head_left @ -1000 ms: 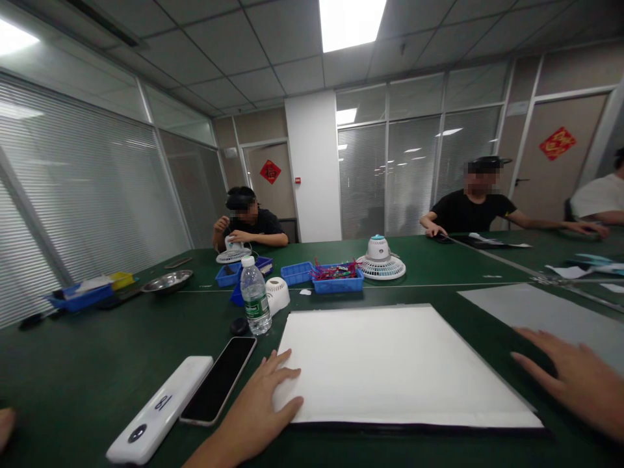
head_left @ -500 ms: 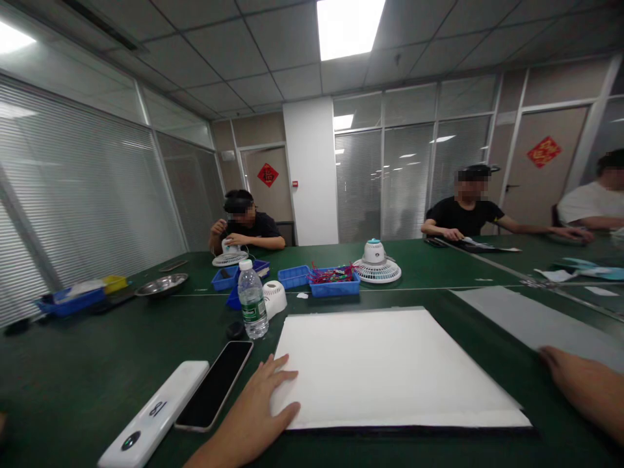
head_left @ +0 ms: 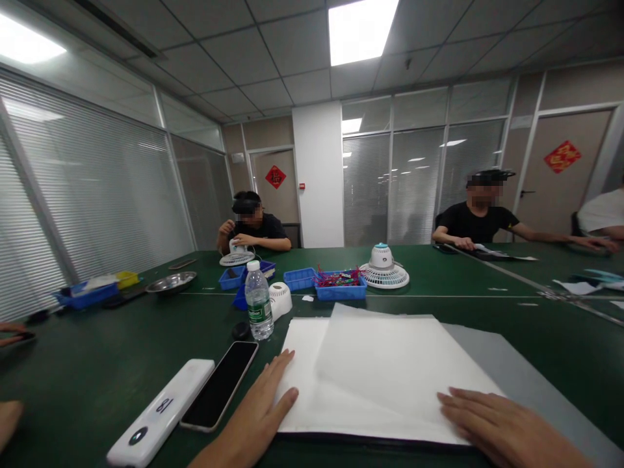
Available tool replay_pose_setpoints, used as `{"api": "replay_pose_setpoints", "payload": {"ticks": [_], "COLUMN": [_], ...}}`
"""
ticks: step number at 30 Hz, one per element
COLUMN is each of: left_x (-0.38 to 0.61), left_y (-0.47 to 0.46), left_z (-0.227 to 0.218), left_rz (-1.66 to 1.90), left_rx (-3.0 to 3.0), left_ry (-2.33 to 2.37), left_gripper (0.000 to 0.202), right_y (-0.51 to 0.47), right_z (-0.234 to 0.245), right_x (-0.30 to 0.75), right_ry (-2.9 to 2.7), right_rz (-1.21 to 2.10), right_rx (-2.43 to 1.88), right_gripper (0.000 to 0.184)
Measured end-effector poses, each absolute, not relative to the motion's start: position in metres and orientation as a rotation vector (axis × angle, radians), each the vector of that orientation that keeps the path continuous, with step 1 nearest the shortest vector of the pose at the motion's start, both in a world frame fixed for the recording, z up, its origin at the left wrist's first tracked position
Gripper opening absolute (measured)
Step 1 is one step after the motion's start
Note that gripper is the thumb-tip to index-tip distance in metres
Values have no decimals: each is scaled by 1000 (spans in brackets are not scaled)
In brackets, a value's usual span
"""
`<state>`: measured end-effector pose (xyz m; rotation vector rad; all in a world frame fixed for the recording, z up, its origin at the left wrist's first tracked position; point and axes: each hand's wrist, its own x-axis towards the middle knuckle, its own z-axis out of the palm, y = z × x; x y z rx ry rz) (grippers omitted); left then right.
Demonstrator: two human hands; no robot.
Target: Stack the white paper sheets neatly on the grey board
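A stack of white paper (head_left: pixel 302 338) lies flat on the green table in front of me. Over much of it rests a thin, see-through sheet (head_left: pixel 475 351), set askew; it looks white above the stack and grey where it overhangs on the right. My left hand (head_left: pixel 260 406) is open, its fingers stretched along the stack's left edge. Flat on the right part of the thin sheet, my right hand (head_left: pixel 492 416) is open with its fingers extended. Neither hand grips anything. Its palm and fingers hide part of the sheet's near right area.
Left of the stack lie a black-screened phone (head_left: pixel 221 383) and a white device (head_left: pixel 163 413). Beyond them stand a water bottle (head_left: pixel 259 302) and a white housing (head_left: pixel 280 299). Farther off are a blue tray of wires (head_left: pixel 341 292), a fan (head_left: pixel 383 270), a metal bowl (head_left: pixel 171 283) and co-workers.
My right hand has moved left, bringing the thin sheet from the right-hand table area over the white stack. My left hand stays at the stack's left edge. Another person's hands now show at far left.
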<state>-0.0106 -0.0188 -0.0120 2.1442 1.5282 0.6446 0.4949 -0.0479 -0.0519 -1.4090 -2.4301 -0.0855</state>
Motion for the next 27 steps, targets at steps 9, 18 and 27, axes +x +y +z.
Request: {"api": "replay_pose_setpoints", "payload": {"ticks": [9, 18, 27], "left_x": [-2, -7, -8], "left_y": [-19, -16, -16], "left_z": [-9, -16, -15], "left_rz": [499, 545, 564], "left_rx": [2247, 2263, 2247], "left_ry": [1594, 1546, 1541], "left_gripper": [86, 76, 75], "right_y": [-24, -14, -29], "right_z": [-65, -71, -54], "right_x": [560, 612, 547], "right_ry": [-1900, -1649, -1774], "right_rz": [-19, 257, 233], "right_rx": [-1886, -2172, -2064], "right_gripper": [73, 91, 85]}}
